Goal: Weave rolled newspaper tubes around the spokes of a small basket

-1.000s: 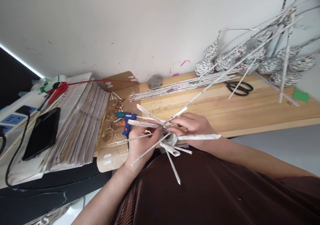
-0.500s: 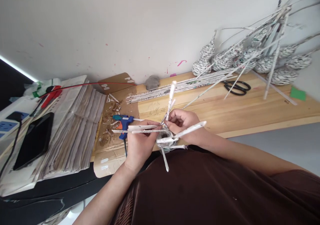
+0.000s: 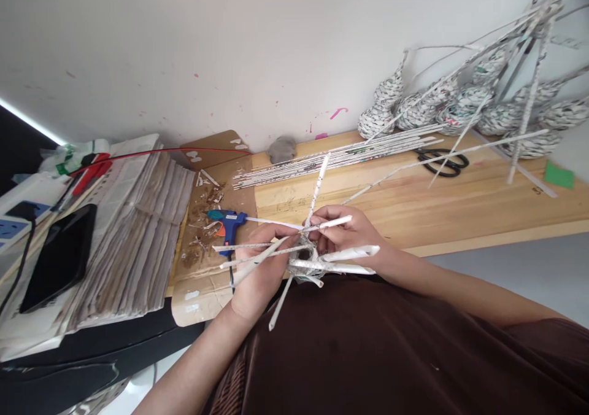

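A small woven newspaper piece (image 3: 301, 266) sits close to my body at the table's edge, with rolled paper tubes sticking out all round it. My left hand (image 3: 262, 264) is closed at its left side, thumb and finger pinching the base of the tubes. Across that hand lie several paper tubes (image 3: 257, 256) pointing left. My right hand (image 3: 340, 231) is closed on the far right side, its fingertips pinching a paper tube near the weave. Another tube (image 3: 319, 185) stands up between the hands. The exact grip of the fingertips is partly hidden by tubes.
A blue glue gun (image 3: 232, 224) lies on stained cardboard (image 3: 188, 289) at left, beside stacked newspaper (image 3: 138, 249) carrying a phone (image 3: 59, 258). Thin paper tubes (image 3: 340, 157), black scissors (image 3: 442, 162) and gourd-shaped woven pieces (image 3: 381, 105) lie along the wall. Long tubes jut in from the right.
The woven piece has turned between my hands, so its tubes point in different directions. A tube now crosses in front of my right fingers. The view has shifted slightly.
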Demonstrator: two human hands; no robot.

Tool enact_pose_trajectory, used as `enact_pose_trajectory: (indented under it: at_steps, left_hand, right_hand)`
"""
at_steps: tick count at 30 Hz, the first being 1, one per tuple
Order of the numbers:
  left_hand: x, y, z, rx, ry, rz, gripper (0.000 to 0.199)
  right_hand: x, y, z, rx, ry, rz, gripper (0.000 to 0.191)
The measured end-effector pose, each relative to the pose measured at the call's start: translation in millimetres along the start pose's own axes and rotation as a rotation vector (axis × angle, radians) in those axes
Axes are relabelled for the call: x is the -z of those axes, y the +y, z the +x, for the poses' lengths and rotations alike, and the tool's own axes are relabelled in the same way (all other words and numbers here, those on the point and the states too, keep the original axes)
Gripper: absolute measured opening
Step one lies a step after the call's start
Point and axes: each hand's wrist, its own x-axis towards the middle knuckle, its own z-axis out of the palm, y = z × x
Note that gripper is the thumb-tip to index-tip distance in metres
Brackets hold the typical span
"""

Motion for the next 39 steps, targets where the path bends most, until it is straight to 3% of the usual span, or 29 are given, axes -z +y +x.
enact_pose_trajectory:
  at_steps: [8, 18, 24, 30, 34, 39]
  left_hand:
    - [11.1, 12, -2, -0.080, -0.116, 0.050, 0.013]
    - [7.8, 0, 5, 0.033, -0.151, 0.059, 0.015]
    - [8.5, 4, 6, 0.091, -0.254, -0.069, 0.017]
    - [5.9, 10, 4, 0.100, -0.229, -0.028, 0.015]
    - [5.7, 9, 2, 0.076, -0.229, -0.015, 0.014]
    - [4.5, 5, -2, 0.158, -0.243, -0.092, 0.012]
  right_hand:
    - [5, -7, -23, -0.028, -0.016, -0.020, 0.038]
    - [4, 1, -23, 0.088, 0.037, -0.183, 0.035]
    - [9, 0, -29, 0.066, -0.038, -0.268, 0.028]
    - [20, 5, -32, 0.104, -0.111, -0.415, 0.028]
    - [18, 5, -39, 0.198, -0.056, -0.502, 0.025]
    - [16, 0, -45, 0.445, -0.002, -0.847, 0.014]
